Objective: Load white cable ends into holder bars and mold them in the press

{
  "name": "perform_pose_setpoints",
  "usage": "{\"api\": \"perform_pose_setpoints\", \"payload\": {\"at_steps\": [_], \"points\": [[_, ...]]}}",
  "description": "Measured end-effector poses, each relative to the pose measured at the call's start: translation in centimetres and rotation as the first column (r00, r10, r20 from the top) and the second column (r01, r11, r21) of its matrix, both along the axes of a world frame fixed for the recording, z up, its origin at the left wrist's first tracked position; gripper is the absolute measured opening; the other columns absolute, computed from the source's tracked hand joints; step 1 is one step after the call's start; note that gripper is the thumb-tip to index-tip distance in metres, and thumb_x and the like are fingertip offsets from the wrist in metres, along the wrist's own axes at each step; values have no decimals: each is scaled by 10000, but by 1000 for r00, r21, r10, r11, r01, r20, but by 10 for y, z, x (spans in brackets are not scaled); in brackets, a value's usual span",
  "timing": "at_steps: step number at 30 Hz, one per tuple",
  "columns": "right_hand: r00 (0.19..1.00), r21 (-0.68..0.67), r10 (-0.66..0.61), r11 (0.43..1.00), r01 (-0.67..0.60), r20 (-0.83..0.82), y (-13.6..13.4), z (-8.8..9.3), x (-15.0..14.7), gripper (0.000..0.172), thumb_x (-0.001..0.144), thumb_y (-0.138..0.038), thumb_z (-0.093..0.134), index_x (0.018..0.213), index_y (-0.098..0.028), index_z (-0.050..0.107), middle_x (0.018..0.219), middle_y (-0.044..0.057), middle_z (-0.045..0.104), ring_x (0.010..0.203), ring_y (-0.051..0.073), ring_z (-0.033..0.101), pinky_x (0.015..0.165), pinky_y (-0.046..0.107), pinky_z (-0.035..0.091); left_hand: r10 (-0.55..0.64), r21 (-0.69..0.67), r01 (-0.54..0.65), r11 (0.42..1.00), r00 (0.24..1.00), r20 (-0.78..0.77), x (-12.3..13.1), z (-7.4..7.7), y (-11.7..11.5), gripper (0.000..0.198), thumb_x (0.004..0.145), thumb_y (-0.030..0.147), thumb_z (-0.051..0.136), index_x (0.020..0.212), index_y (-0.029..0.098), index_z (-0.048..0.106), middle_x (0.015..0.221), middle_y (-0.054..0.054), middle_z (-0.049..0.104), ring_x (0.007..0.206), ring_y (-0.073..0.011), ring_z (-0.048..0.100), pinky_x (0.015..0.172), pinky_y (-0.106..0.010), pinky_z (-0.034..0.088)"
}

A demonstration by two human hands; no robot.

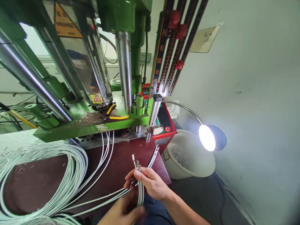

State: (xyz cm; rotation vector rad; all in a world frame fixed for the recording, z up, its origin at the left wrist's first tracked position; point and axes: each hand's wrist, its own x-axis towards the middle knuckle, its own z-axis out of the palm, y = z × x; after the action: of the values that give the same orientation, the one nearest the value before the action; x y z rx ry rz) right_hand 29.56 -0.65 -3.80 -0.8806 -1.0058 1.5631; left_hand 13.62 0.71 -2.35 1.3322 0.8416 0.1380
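Note:
My right hand [153, 184] is closed around several white cables [141, 195]. Their metal-tipped connectors [137, 165] stick up above the thumb, and one tip stands a little higher than the others. Below the grip, the cables hang down toward my lap. Low in the view, my left hand [125, 209] is close to the hanging cables, and motion blurs it. Whether its fingers touch or hold them cannot be made out. Just behind my right hand, more white cable ends with connectors [156, 150] lie at the right part of the brown table [126, 148].
A large coil of white cable [77, 175] lies at left. The green press [93, 126] stands ahead, with yellow-handled pliers [118, 117] on its plate. At right are a red control box [172, 120], a lit lamp [207, 138] and a white bucket [201, 165] containing small scraps.

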Motion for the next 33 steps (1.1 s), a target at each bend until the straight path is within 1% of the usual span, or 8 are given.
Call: {"api": "perform_pose_setpoints", "payload": {"at_steps": [4, 8, 11, 16, 21, 24, 27, 33], "points": [[998, -74, 58, 996, -55, 38, 8, 4, 14, 547, 892, -575, 570, 1177, -113, 635, 974, 126, 712, 884, 198, 680, 825, 350, 517, 274, -193, -231, 954, 932, 239, 35, -9, -2, 494, 766, 685, 589, 727, 194, 560, 503, 44, 496, 423, -84, 410, 447, -218, 345], [987, -9, -145, 989, 146, 67, 25, 13, 39, 559, 911, -571, 536, 1324, -194, 546, 1153, 131, 678, 929, 200, 677, 815, 362, 529, 220, -413, -93, 906, 937, 273, 41, -24, -7, 504, 727, 677, 648, 828, 189, 568, 443, 57, 506, 300, -63, 332, 348, -204, 196], [942, 61, -9, 998, -13, 337, 33, 25, 50, 499, 936, -559, 488, 1211, -180, 660, 1137, 111, 696, 975, 207, 672, 849, 338, 521, 248, -473, -101, 875, 933, 261, 42, -29, -8, 466, 742, 627, 668, 808, 170, 608, 473, 29, 547, 318, -71, 389, 355, -202, 222], [553, -45, 263, 926, -376, 791, 34, 44, 45, 456, 921, -514, 533, 1230, -212, 677, 1175, 61, 704, 1038, 225, 673, 868, 280, 504, 395, -440, -240, 865, 867, 305, 50, -26, 2, 508, 812, 582, 603, 577, 131, 621, 491, -27, 547, 423, -110, 486, 451, -239, 357], [467, 76, 170, 883, -464, 868, 55, 47, 30, 442, 980, -480, 441, 1273, -214, 639, 1197, 40, 698, 1108, 193, 649, 895, 239, 493, 517, -502, -323, 803, 795, 316, 41, -21, 14, 374, 786, 493, 677, 682, 134, 678, 617, -48, 637, 556, -137, 557, 565, -257, 423], [312, 192, -76, 913, -360, 947, 90, 38, 16, 356, 1012, -365, 417, 1196, -186, 664, 1157, 36, 705, 1060, 159, 653, 900, 225, 492, 581, -552, -363, 751, 760, 290, 33, -20, 20, 317, 712, 428, 767, 826, 142, 694, 669, -37, 664, 576, -145, 575, 589, -272, 448], [-52, 216, -240, 933, -286, 969, 130, 22, -4, 267, 963, -181, 481, 1166, -121, 644, 1201, 124, 654, 1131, 211, 592, 983, 319, 469, 616, -555, -400, 730, 736, 280, 28, -19, 23, 352, 725, 406, 760, 938, 139, 673, 664, -26, 661, 527, -128, 547, 537, -265, 428], [-196, 155, -188, 972, -174, 962, 167, -5, -42, 254, 935, -98, 426, 1083, -55, 627, 1167, 223, 590, 1029, 275, 590, 824, 387, 530, 647, -448, -493, 746, 697, 310, 24, -22, 17, 251, 796, 389, 694, 888, 168, 619, 660, 2, 643, 473, -90, 490, 483, -241, 385]]}}
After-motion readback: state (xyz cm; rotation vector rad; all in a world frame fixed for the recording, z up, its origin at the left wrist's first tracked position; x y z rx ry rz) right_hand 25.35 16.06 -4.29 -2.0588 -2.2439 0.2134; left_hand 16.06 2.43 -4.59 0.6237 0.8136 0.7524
